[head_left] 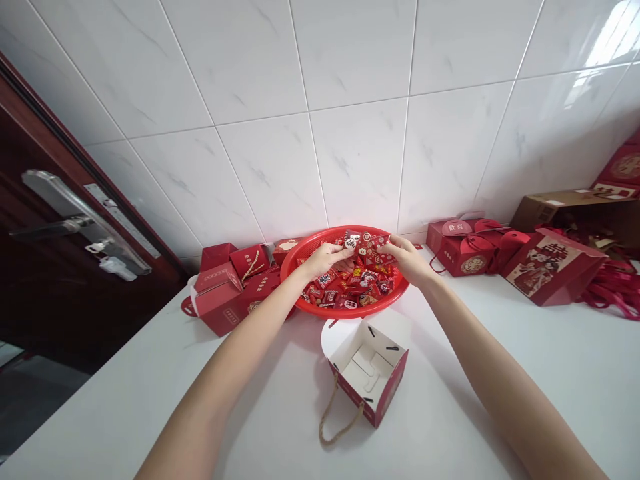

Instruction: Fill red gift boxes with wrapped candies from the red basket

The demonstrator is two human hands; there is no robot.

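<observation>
Above a red plastic basket [300, 301] of wrapped candies [330, 297], both my hands are at work. My right hand [407, 260] is closed on a red printed candy packet [371, 248]. Beside it, my left hand [325, 260] pinches a small packet with white lettering [352, 240]; the two packets overlap, and their exact edges are hard to make out. In front of the basket stands a dark red gift box [391, 390] with its top open, a white inside with nothing in it, and a twisted rope handle [327, 437] hanging toward me.
Several red gift boxes [220, 300] cluster left of the basket. To the right are more red boxes [467, 250], a larger printed box [547, 267], a cardboard carton [535, 203] and red ribbons [613, 287]. A tiled wall [360, 153] backs the white table [280, 413]; a door handle [65, 227] is at left.
</observation>
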